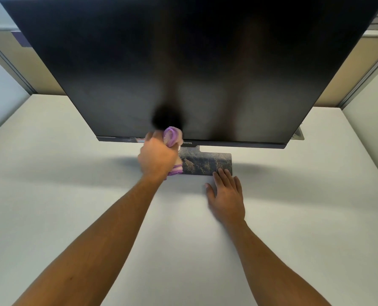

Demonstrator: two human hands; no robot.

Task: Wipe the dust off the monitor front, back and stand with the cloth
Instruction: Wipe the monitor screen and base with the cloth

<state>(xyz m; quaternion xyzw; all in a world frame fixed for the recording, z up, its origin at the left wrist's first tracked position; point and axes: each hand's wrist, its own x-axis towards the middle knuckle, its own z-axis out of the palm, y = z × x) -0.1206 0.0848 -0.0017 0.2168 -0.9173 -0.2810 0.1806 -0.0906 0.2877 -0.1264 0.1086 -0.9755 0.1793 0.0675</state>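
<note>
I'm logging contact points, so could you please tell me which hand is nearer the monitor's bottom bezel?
Left. The left hand holds the purple cloth against the bezel; the right hand lies flat on the desk, fingertips touching the stand base.

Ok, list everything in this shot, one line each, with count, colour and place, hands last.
flat-panel monitor with dark blank screen: one, black, standing on the desk, filling the upper half of the view.
flat rectangular monitor stand base: one, dark and dusty, on the desk below the screen's lower edge.
crumpled purple and white cloth: one, at the screen's bottom bezel, near the logo.
plain white desk top: one, white, under everything.
beige cubicle partition: beige panels with grey frames, behind the desk on both sides.
left hand: one, grips the cloth at the screen's lower edge.
right hand: one, flat on the desk, fingertips on the base's front right corner.
</note>
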